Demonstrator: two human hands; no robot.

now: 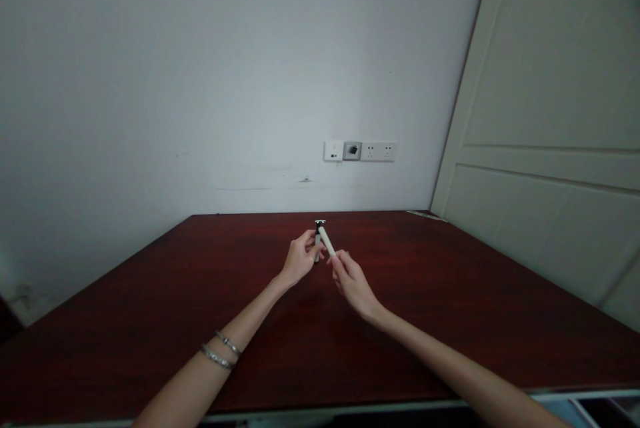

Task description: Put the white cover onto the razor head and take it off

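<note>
Over the middle of the dark red table, my left hand is closed around a razor. The razor stands upright, with a T-shaped head on top, a black neck and a grey handle. My right hand grips the lower end of a slim white stick, whose exact kind I cannot make out. The stick tilts up to the left, and its upper tip is right beside the razor's neck; whether they touch I cannot tell. My fingers cover part of both things.
The wooden table reaches back to a white wall. Wall sockets sit above its far edge. A pale panelled door borders the right side, and a thin flat strip lies in the far right corner.
</note>
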